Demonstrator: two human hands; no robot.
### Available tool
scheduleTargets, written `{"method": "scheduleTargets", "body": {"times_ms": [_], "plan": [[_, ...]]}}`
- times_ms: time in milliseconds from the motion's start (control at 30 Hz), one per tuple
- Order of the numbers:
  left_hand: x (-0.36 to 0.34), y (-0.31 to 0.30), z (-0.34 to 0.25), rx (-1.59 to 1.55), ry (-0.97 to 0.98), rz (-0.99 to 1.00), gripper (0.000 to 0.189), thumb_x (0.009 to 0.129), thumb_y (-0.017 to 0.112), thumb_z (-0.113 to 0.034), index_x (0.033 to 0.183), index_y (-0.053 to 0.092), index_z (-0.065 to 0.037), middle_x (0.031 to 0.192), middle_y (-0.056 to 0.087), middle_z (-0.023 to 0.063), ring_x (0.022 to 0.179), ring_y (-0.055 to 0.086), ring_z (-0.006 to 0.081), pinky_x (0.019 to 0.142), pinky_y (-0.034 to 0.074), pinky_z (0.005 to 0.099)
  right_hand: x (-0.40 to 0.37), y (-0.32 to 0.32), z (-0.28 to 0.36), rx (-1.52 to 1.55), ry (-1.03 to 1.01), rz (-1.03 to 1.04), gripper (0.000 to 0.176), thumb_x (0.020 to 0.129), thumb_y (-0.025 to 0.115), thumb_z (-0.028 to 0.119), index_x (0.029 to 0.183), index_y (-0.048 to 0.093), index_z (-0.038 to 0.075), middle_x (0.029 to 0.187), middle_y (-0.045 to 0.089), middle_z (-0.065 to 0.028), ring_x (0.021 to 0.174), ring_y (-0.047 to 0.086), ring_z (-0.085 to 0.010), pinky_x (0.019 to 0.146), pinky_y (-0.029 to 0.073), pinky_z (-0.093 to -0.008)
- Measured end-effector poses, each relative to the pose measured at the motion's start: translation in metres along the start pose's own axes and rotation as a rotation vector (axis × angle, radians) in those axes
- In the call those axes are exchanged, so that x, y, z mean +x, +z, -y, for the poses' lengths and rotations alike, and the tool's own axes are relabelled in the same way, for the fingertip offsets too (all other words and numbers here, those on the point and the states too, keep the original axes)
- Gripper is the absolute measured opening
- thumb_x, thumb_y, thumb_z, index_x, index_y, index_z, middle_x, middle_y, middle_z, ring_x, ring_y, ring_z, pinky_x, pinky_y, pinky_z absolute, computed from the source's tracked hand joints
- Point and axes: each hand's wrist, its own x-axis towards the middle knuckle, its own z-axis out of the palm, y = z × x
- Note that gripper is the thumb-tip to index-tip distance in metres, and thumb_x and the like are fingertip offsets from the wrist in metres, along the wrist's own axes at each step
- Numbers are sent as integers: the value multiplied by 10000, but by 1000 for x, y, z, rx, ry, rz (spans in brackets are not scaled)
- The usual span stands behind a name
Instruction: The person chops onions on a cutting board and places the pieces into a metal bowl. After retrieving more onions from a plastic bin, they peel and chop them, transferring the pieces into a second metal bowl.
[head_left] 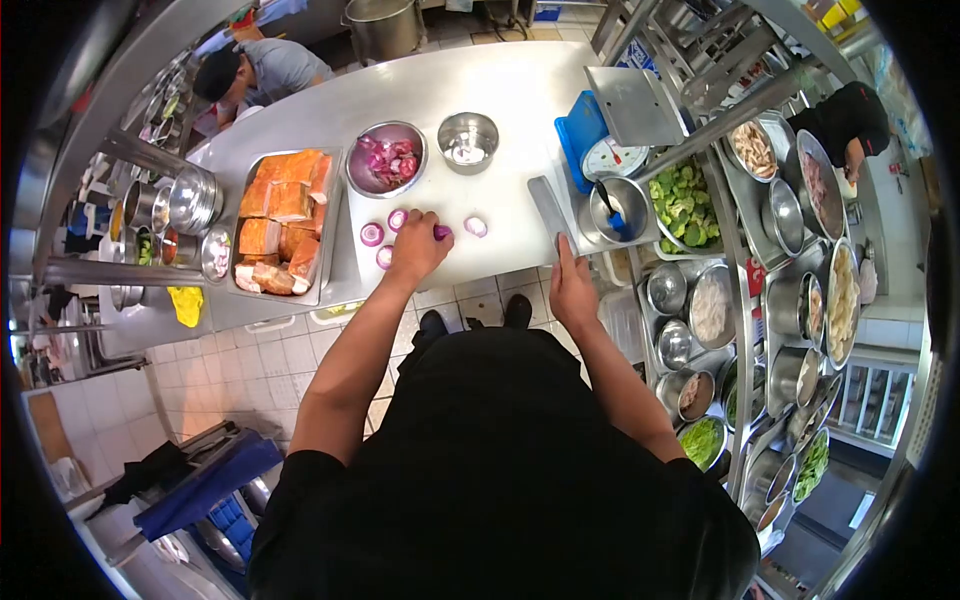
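Note:
My left hand [422, 243] is over the white cutting board [490, 215], its fingers closed on a piece of red onion [441, 232]. Just left of it lie several cut onion pieces [372, 234], and another onion piece [475, 227] rests to its right. My right hand [572, 285] is wrapped round the handle of a cleaver [548, 207], whose broad blade lies over the board's right part. Behind my left hand stands a steel bowl of red onion [387, 160], with a second steel bowl [468, 142] to its right.
A tray of orange-skinned meat blocks [284, 225] sits at the left. At the right are a blue scale [582, 130], a bowl with a blue brush [613, 213] and a tray of green vegetables [685, 208]. Two people work nearby, at upper left and upper right.

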Motion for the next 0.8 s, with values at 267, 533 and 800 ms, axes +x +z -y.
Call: {"method": "scheduleTargets", "body": {"times_ms": [267, 533, 800], "plan": [[-15, -10, -2, -62, 91, -9, 584, 788, 811, -118, 1339, 655, -5, 1270, 666, 241, 1225, 625, 425, 1059, 521, 479, -107, 7, -83, -325, 36, 248, 746, 991, 537, 12, 1649, 391, 331, 1056, 615, -219, 901, 665, -442, 759, 546, -564], [-42, 7, -1, -169, 58, 3, 439, 854, 755, -70, 1284, 677, -22, 1194, 693, 221, 1117, 664, 429, 983, 546, 484, -195, -57, -110, 54, 218, 240, 499, 1061, 519, 102, 1550, 485, 197, 1062, 693, -278, 960, 697, -496, 807, 563, -560], [-41, 10, -4, -279, 48, -63, 401, 845, 838, -84, 1199, 658, -23, 1124, 702, 186, 1073, 710, 347, 916, 570, 437, -29, -32, 39, 130, -58, 384, 178, 1083, 545, 203, 1143, 533, 36, 848, 696, -280, 808, 685, -505, 701, 517, -618]]}}
